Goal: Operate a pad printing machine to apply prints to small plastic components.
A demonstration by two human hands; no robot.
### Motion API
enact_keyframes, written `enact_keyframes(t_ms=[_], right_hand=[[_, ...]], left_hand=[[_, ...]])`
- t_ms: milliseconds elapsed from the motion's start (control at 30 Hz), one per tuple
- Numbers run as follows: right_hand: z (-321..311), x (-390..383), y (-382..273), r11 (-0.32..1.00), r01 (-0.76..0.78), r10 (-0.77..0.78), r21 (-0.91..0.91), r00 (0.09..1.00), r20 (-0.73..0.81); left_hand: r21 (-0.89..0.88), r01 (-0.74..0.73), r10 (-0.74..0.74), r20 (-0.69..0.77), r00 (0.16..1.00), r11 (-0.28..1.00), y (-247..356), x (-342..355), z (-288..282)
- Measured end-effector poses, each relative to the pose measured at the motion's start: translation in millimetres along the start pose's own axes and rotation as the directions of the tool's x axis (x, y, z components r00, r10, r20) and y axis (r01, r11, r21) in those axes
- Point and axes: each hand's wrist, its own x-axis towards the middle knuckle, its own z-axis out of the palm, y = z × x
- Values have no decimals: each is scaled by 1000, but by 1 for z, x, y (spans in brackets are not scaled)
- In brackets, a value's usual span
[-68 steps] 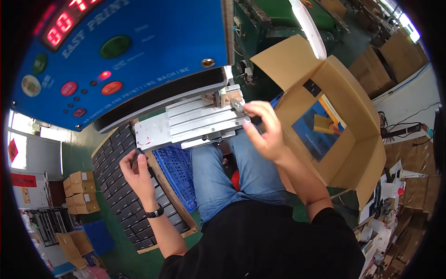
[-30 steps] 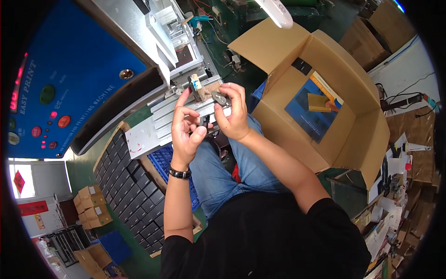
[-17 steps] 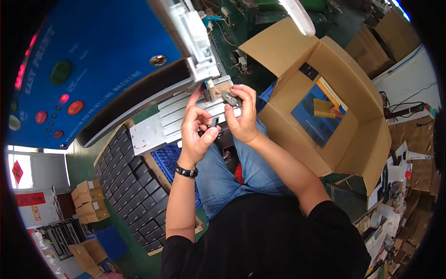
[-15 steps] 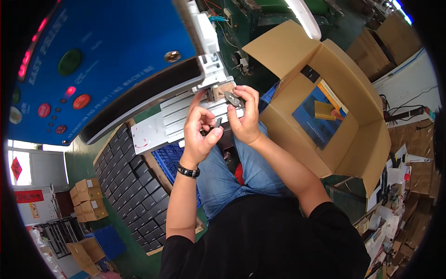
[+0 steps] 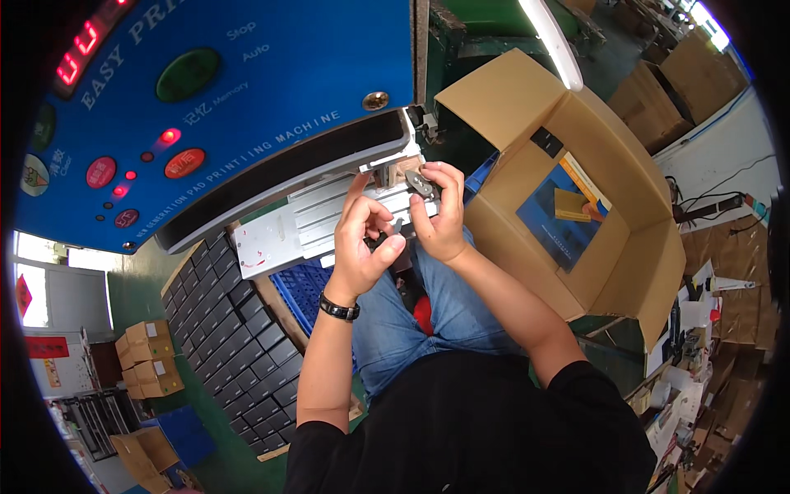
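Observation:
My right hand (image 5: 442,221) pinches a small dark grey oval part (image 5: 421,184) between thumb and fingers, beside the brownish block of a fixture (image 5: 403,170) on the machine's table. The index finger of my left hand (image 5: 362,243) reaches up to that fixture. Its other fingers curl around a small black piece (image 5: 397,226), mostly hidden by the hand. Under both hands lies the grooved silver machine table (image 5: 317,216).
A blue machine panel (image 5: 271,74) with coloured buttons overhangs at upper left. To the right stands an open cardboard box (image 5: 629,239) with a blue printed sheet inside. Several dark boxes (image 5: 239,346) are stacked at lower left, near a blue crate (image 5: 300,288).
The blue panel now fills more of the picture and reaches farther right, covering the upper machine parts. Both hands keep nearly the same pose at the fixture.

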Motion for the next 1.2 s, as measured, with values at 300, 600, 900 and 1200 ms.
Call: enact_keyframes(t_ms=[300,600,900,1200], right_hand=[[0,-2,2,1000,8,-8,8,1000,-2],[-1,-3,2,1000,-4,4,17,1000,0],[-20,39,-10,976,-160,127,150,971,205],[-9,140,-37,967,-247,210,-65,625,752]], left_hand=[[38,-47,47,-7,999,998,1,2,1],[31,-59,59,-12,998,998,-1,3,2],[21,-57,56,31,998,998,-7,1,-3],[-139,38,-100,-480,872,990,18,1,-11]])
